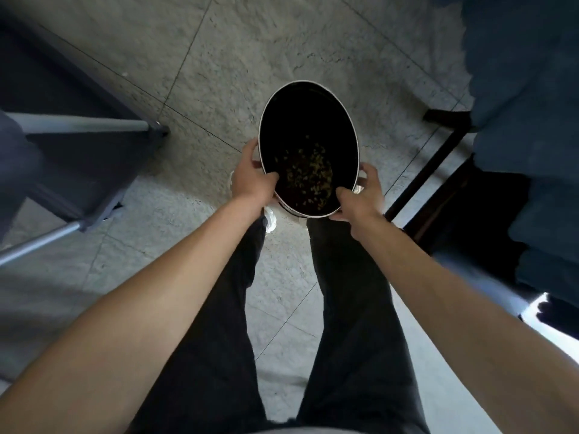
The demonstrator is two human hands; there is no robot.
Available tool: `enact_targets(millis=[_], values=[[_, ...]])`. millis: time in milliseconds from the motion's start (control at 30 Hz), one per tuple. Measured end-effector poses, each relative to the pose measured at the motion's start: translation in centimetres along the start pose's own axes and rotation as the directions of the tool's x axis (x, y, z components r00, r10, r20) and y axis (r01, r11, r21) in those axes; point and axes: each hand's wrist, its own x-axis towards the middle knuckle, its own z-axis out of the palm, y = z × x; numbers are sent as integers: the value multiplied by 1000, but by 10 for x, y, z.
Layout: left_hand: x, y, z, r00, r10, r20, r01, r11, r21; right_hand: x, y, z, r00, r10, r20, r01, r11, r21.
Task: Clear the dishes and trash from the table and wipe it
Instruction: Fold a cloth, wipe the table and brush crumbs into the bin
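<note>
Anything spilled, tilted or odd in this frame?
Nothing spilled. Both the left hand and right hand hold the dark round bowl with a white rim above the tiled floor; yellowish food scraps sit inside.

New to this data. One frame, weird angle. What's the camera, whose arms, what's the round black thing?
There is no robot here. A person wears a wide-angle camera on the head, so this single head view looks down along their own bare arms and dark trousers to a pale tiled floor.

The round thing is a black bowl with a thin pale rim, held out in front over the floor. The left hand and the right hand each have a grip on the near rim, with a thumb hooked over the edge into the bowl. Yellowish food scraps lie in its bottom.

At left stands dark furniture with metal legs. At right there is dark blue cloth, too blurred to name. No table top shows in this frame.
</note>
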Motion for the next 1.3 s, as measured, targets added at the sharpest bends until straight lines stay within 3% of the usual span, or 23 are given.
enact_targets(millis=[133, 267, 400, 767, 867, 967, 1033, 1133, 1200, 1300], values=[[-67, 38, -26, 999, 32, 7, -32, 999, 43, -70, -25, -29, 1000, 14, -1, -14, 1000, 3], [-126, 81, -52, 978, 210, -14, -203, 956, 213, -133, -51, -54, 1000, -1, 25, -1, 997, 78], [-170, 123, -72, 952, 304, -20, -283, 906, 316, -179, -72, -76, 999, -29, 30, 24, 987, 158], [-230, 174, -36, 928, 369, -48, -326, 869, 371, -194, -90, -140, 995, -63, 73, 40, 959, 281], [-236, 182, -12, 932, 353, -77, -310, 892, 330, -182, -102, -168, 989, -56, 134, 26, 976, 218], [-233, 194, 10, 951, 294, -92, -257, 921, 292, -173, -122, -201, 974, -151, 166, 177, 972, -153], [-232, 202, 23, 961, 255, -104, -219, 937, 272, -167, -143, -233, 930, -352, 109, 366, 847, -385], [-229, 210, 38, 966, 228, -123, -186, 941, 283, -150, -178, -307, 716, -692, -96, 619, 692, -371], [-229, 214, 47, 969, 214, -121, -173, 944, 280, -126, -191, -363, 596, -760, -259, 643, 645, -413], [-230, 219, 62, 970, 211, -122, -170, 944, 281, -76, -198, -433, 606, -735, -303, 501, 649, -573]])
